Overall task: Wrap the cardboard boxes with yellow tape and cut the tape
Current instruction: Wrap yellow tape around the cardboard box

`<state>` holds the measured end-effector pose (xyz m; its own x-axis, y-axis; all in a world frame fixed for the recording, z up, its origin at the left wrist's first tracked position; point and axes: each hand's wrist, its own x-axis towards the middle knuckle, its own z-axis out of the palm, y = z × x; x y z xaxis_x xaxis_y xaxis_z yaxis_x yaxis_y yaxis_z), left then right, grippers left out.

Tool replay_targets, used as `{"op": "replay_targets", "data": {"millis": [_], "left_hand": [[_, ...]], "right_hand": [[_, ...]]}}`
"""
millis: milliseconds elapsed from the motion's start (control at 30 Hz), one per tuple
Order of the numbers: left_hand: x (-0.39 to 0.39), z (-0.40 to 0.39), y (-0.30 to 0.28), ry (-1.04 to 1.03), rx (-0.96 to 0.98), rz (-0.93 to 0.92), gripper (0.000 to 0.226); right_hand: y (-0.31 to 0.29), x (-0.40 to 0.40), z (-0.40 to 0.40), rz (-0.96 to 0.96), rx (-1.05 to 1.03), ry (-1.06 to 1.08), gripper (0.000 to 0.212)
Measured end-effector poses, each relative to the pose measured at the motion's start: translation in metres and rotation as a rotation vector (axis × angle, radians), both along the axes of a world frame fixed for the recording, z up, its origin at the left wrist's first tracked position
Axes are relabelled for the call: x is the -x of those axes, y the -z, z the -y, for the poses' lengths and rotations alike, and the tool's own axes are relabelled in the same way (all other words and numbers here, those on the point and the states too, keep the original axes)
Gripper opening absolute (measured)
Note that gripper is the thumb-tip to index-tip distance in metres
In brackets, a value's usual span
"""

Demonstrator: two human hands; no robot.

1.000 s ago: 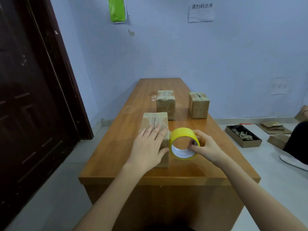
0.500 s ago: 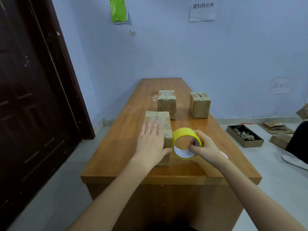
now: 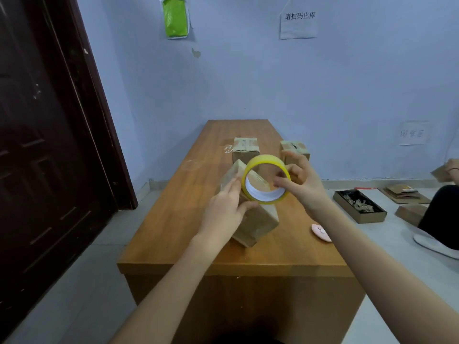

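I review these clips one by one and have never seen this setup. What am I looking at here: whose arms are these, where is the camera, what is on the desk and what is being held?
There is no machine here. A person wears a wide-angle camera on the head, so you look forward and down along their own two bare arms. This is the only view.

The left hand grips a cardboard box, which is tilted up on the wooden desk. The right hand holds a roll of yellow tape by its ring, just above that box.

Further back on the desk stand two more boxes, apart from each other. A small pink round object lies near the desk's right edge; what it is I cannot tell.
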<state>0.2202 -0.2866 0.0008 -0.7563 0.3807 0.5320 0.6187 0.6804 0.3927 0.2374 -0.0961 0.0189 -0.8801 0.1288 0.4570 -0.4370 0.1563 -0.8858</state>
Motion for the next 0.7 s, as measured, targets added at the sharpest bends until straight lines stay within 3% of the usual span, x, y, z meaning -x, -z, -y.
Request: {"op": "replay_targets", "data": {"millis": [133,300,367,500,700], "left_hand": [[-0.001,0.008,0.012,-0.032,-0.086,0.044,0.065],[-0.002,0.029,0.017,-0.185,0.148,-0.073,0.085],[-0.001,0.036,0.022,-0.209,0.145,-0.020,0.088],[0.001,0.049,0.039,-0.213,0.019,0.064,0.079],[0.011,0.053,0.053,-0.271,0.082,0.012,0.070]], "right_hand": [[-0.004,0.003,0.020,0.035,-0.103,-0.063,0.039],[-0.008,0.014,0.039,0.019,-0.184,-0.081,0.042],[-0.010,0.018,0.045,0.018,-0.219,-0.130,0.046],[-0.023,0.029,0.058,0.042,-0.434,-0.224,0.047],[-0.046,0.045,0.064,0.126,-0.687,-0.320,0.053]]}}
